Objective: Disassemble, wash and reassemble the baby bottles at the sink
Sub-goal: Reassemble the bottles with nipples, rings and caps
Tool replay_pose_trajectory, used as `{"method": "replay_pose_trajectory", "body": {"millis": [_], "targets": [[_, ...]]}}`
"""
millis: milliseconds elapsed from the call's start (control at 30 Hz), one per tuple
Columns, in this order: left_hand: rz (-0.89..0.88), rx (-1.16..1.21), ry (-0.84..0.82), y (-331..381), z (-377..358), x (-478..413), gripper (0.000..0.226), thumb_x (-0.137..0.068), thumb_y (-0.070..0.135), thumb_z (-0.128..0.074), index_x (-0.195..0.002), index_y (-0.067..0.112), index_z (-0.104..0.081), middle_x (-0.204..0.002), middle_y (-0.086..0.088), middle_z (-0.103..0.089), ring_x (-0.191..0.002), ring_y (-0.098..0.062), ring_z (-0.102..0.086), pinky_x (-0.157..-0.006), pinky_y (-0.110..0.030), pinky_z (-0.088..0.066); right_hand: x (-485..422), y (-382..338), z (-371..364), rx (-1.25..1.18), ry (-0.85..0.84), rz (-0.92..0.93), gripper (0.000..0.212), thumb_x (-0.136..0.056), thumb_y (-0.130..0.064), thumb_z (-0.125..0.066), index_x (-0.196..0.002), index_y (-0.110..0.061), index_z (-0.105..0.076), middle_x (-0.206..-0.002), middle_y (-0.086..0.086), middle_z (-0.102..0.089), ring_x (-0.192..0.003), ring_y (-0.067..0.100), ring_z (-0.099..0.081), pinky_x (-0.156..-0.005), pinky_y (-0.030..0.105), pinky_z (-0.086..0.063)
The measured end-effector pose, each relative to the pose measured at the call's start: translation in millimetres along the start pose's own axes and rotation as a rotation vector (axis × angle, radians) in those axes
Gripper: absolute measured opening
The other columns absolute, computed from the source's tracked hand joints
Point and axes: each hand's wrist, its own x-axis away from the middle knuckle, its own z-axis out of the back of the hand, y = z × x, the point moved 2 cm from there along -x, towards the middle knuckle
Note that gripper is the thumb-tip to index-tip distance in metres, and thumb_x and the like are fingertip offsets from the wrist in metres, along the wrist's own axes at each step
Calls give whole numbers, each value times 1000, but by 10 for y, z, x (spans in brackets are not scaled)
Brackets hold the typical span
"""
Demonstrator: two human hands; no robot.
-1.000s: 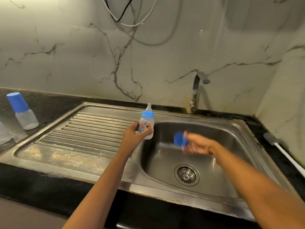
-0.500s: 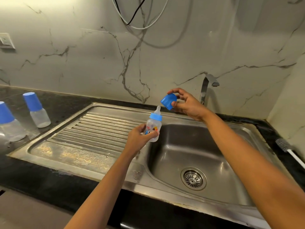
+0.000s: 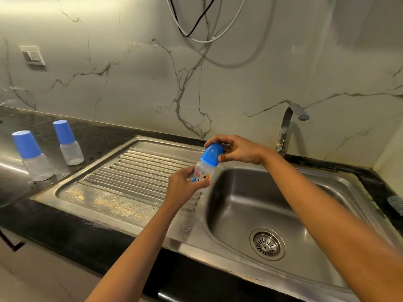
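Note:
A small clear baby bottle (image 3: 204, 172) with printed pictures is held over the edge between the drainboard and the basin. My left hand (image 3: 185, 188) grips its body from the left. A blue cap (image 3: 211, 154) sits over the bottle's top and hides the teat. My right hand (image 3: 237, 149) pinches that cap from the right, fingers over its dome. Two more capped bottles stand on the dark counter at the left, one nearer (image 3: 32, 155) and one farther back (image 3: 68, 142).
The steel sink basin (image 3: 327, 192) with its drain strainer (image 3: 267, 244) lies under my right arm. A ribbed drainboard (image 3: 130, 171) lies to the left. The tap (image 3: 290, 125) stands behind the basin. A brush head (image 3: 395, 204) shows at the right edge. Cables (image 3: 196, 29) hang above.
My right hand brought the blue cap up out of the basin and down onto the bottle's top, covering the teat. My left hand kept hold of the bottle.

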Motion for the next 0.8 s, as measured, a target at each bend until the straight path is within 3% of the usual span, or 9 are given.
{"method": "replay_pose_trajectory", "body": {"millis": [267, 433, 600, 700, 800], "targets": [[-93, -189, 105, -48, 183, 23, 49, -74, 36, -80, -115, 15, -65, -93, 6, -68, -74, -1, -63, -62, -5, -46, -284, -172, -93, 243, -49, 44, 41, -87, -10, -66, -126, -14, -55, -120, 4, -58, -104, 15, -59, -89, 21, -50], [-118, -357, 149, -123, 335, 18, 54, -73, 38, -81, -120, 16, -63, -94, 0, -69, -75, -7, -61, -64, -10, -45, -422, -233, -250, 411, -86, -68, 28, -92, -33, -61, -110, -13, -55, -94, 0, -59, -73, 9, -63, -67, 20, -50], [-123, -476, 229, -166, 425, 44, 54, -75, 36, -80, -121, 14, -62, -95, -4, -70, -76, -12, -60, -69, -22, -46, -540, -228, -476, 387, 30, -232, 46, -91, -54, -52, -97, -8, -55, -79, 5, -62, -57, 14, -63, -59, 23, -53], [-162, -572, 291, -185, 445, 15, 57, -77, 35, -78, -125, 13, -58, -102, -4, -68, -86, -22, -63, -80, -33, -48, -650, -283, -572, 405, 130, -366, 47, -93, -59, -45, -84, -13, -52, -70, 5, -59, -50, 13, -54, -50, 22, -45], [-157, -646, 309, -240, 543, -40, 60, -77, 34, -79, -128, 12, -54, -108, -5, -66, -91, -23, -63, -81, -32, -46, -779, -330, -653, 286, 155, -492, 57, -89, -68, -42, -80, -14, -54, -61, 1, -53, -45, 9, -44, -48, 19, -37]]}}
